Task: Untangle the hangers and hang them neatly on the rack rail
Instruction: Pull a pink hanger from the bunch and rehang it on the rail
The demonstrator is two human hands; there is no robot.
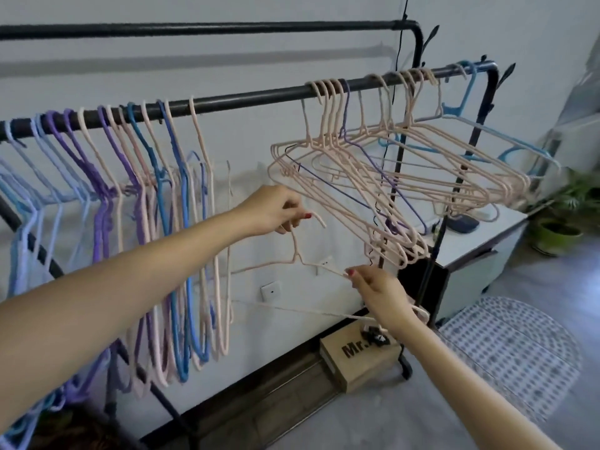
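A person's two bare arms reach forward from the bottom of the view. The right hand [380,295], lower and nearer, pinches the sloping shoulder of a single pale pink hanger [293,254] between thumb and fingertips. The left hand [276,211], higher and a little farther out, grips the same hanger just under its hook, which curls free in the air and touches nothing. The hanger's bottom bar runs beneath both hands, passing behind the right wrist.

Below the right hand, on the floor, sits a cardboard box [357,358], with a dotted mat [509,352] to its right.

Beyond and above the hands runs the black rack rail [246,96]. To the left of the left hand, a row of purple, blue and pink hangers [156,190] hangs closely side by side. Above and to the right of both hands, a tangled cluster of pink hangers [389,170] hangs splayed at angles, with a purple one caught among them and blue ones at the far end.

Farther right stands a white cabinet [477,248], then a potted plant [558,235].
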